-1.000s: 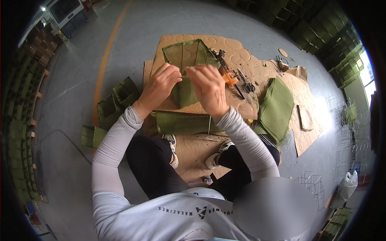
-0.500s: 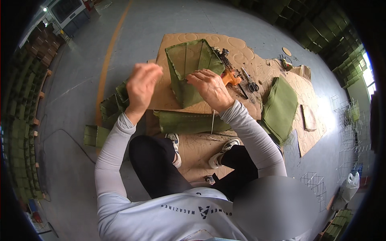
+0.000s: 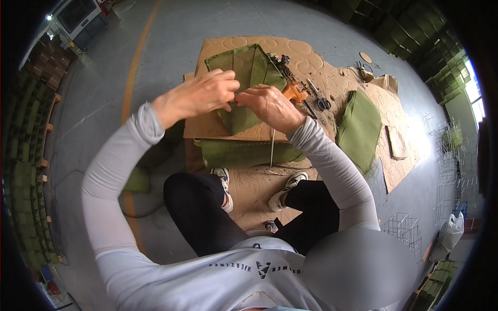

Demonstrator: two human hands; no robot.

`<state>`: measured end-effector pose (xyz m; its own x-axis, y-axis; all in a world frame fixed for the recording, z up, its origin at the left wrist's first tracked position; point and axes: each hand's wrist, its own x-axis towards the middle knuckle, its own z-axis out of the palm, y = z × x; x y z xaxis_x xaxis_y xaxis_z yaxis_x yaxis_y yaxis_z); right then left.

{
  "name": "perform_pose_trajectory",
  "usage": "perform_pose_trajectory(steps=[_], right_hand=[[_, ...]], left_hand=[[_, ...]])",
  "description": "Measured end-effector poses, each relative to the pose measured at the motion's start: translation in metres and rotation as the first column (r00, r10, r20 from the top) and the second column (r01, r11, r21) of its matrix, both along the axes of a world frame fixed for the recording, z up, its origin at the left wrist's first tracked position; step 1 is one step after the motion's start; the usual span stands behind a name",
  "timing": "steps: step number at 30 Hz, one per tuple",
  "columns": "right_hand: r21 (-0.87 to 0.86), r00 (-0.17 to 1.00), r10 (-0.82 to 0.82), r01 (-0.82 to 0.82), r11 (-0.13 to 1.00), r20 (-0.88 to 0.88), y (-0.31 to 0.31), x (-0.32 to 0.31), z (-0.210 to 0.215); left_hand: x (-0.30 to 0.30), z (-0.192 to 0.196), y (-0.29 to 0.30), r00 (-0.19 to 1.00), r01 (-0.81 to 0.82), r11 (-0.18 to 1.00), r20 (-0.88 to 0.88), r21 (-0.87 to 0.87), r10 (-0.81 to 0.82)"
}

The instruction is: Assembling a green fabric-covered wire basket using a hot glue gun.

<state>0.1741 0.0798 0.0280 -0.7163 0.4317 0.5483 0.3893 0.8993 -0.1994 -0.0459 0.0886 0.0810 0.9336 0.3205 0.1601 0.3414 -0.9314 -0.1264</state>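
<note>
An open-topped green fabric box with a wire frame [image 3: 251, 65] stands tilted on the cardboard [image 3: 199, 122] in front of me. At its near rim my right hand [image 3: 272, 106] grips the edge, fingers bent and pressed together. My left hand [image 3: 205, 94] is closed in a pinch right beside it, over the box's near left corner. What those left fingertips hold is hidden or too small to make out. Just right of the box lie an orange tool [image 3: 294, 93], partly covered, and dark-handled scissors [image 3: 322, 102].
Folded green fabric [image 3: 359, 129] lies to the right on more cardboard. Below the work surface is a long green fabric piece [image 3: 249, 154]. Wire frames [image 3: 403, 230] stand on the floor at right. Stacked green boxes [image 3: 23, 192] line the left side.
My left hand has come down and to the right, from raised and apart to beside my right hand at the box rim. My right hand stays at the rim.
</note>
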Motion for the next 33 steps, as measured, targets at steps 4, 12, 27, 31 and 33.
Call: perform_pose_trajectory(steps=[4,12,27,31,33], right_hand=[[-0.006,1.0,0.022,-0.022,1.0,-0.013,0.002,-0.004,-0.001],[0.017,0.998,0.012,-0.011,1.0,-0.054,0.0,0.006,-0.01],[0.005,0.999,-0.032,0.032,0.999,0.002,0.016,-0.007,-0.008],[-0.079,0.996,-0.062,0.067,0.995,0.062,0.011,-0.012,0.005],[-0.026,1.0,0.004,-0.004,1.0,-0.003,0.015,-0.004,0.005]], left_hand=[[0.006,0.02,0.005,0.987,-0.03,0.99,-0.159,-0.135,0.008],[-0.019,0.001,-0.018,0.958,-0.076,0.993,0.282,0.086,0.049],[0.017,-0.005,-0.042,0.916,-0.335,0.938,0.266,0.092,0.301],[0.019,-0.026,-0.038,0.779,-0.441,0.896,0.473,-0.054,0.412],[0.022,-0.025,-0.034,0.777,-0.362,0.931,0.535,-0.049,0.331]])
